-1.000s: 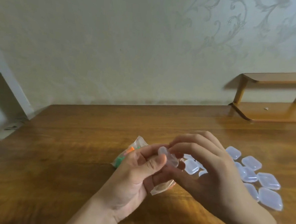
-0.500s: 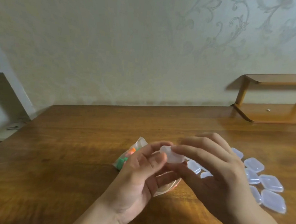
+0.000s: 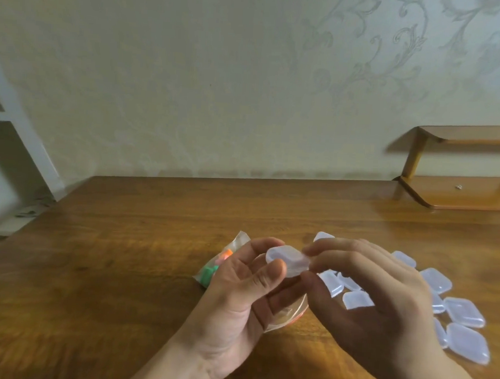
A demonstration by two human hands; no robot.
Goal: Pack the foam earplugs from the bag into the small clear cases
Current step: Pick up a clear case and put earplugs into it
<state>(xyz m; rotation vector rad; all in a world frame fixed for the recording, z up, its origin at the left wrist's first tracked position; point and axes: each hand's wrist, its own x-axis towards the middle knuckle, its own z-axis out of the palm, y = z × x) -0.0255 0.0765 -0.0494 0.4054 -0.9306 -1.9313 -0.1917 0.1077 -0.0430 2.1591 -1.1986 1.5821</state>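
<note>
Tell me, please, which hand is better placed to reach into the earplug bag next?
Left, probably. The left hand sits directly over the bag, which lies behind and under it, while the right hand pinches the case on the far side, over the spare cases.

Clear case (image 3: 288, 259) turned from upright to flat between left hand (image 3: 236, 299) and right hand (image 3: 371, 296), lifted slightly.

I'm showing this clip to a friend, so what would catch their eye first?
Both hands, left hand and right hand, pinch one small clear case mid-frame above the wooden table. More clear cases lie scattered to the right; a bag of colourful earplugs peeks from behind the left hand.
</note>
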